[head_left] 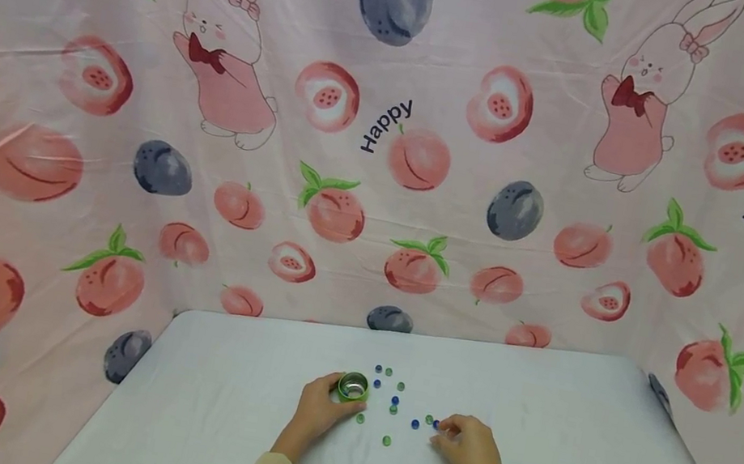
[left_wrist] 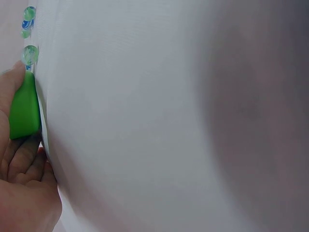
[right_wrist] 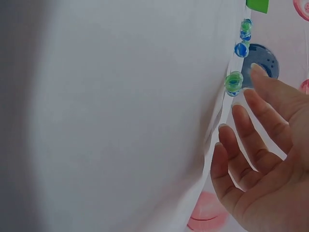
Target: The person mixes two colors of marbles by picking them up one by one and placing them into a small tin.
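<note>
My left hand (head_left: 318,408) grips a small green cup (head_left: 351,398) with a shiny metal inside, standing upright on the table. In the left wrist view the thumb and fingers curl round the cup's green wall (left_wrist: 25,108). Green and blue glass marbles lie scattered to the right of the cup. My right hand (head_left: 470,450) is beside a blue marble (head_left: 436,424) and a green marble (head_left: 429,420). In the right wrist view that hand (right_wrist: 270,150) has its thumb and fingers apart and loosely bent, holding nothing. Whether a fingertip touches a marble I cannot tell.
A white cloth covers the table (head_left: 205,393). One green marble (head_left: 386,440) lies nearer the front, and a blue marble (head_left: 379,369) is among the farthest. Behind the table hangs a pink curtain (head_left: 447,310) printed with fruit and rabbits.
</note>
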Motion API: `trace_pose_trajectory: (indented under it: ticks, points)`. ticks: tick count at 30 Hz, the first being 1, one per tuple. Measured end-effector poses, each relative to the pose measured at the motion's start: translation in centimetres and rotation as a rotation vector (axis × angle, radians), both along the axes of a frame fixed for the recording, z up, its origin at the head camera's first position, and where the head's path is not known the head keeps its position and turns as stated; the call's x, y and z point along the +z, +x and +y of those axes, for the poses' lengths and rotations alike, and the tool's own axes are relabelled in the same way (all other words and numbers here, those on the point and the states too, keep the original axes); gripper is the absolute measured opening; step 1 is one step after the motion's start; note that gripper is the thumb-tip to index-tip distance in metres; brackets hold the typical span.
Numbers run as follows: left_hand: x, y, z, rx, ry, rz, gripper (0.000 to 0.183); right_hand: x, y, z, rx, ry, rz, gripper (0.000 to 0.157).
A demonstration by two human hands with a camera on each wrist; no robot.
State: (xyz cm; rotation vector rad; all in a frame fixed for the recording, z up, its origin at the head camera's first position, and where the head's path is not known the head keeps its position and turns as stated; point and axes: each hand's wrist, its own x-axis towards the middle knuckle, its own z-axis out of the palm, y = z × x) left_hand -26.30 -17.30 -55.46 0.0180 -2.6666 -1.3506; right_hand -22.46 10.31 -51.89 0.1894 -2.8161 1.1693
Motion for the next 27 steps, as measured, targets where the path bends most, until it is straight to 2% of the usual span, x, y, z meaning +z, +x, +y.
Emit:
trace_pose_trajectory:
  ticks: [5, 10, 20, 27]
  points:
    - [-0.1, -0.1, -0.3, 0.018, 0.000, 0.003, 0.065, -0.4, -0.1, 0.0, 0.006, -0.001, -0.002, 0.014]
    - [0.1, -0.2, -0.4, -0.002, -0.009, 0.024, 0.065, -0.6, -0.2, 0.0, -0.007, 0.022, -0.009, 0.014]
    - [0.3, -0.4, -0.2, -0.012, -0.009, 0.017, 0.065, -1.4, -0.4, 0.2, 0.001, 0.091, 0.016, 0.011]
    - [0.4, -0.5, -0.1, -0.024, -0.011, 0.012, 0.064, -1.0, -0.3, 0.1, -0.002, 0.083, 0.037, 0.011]
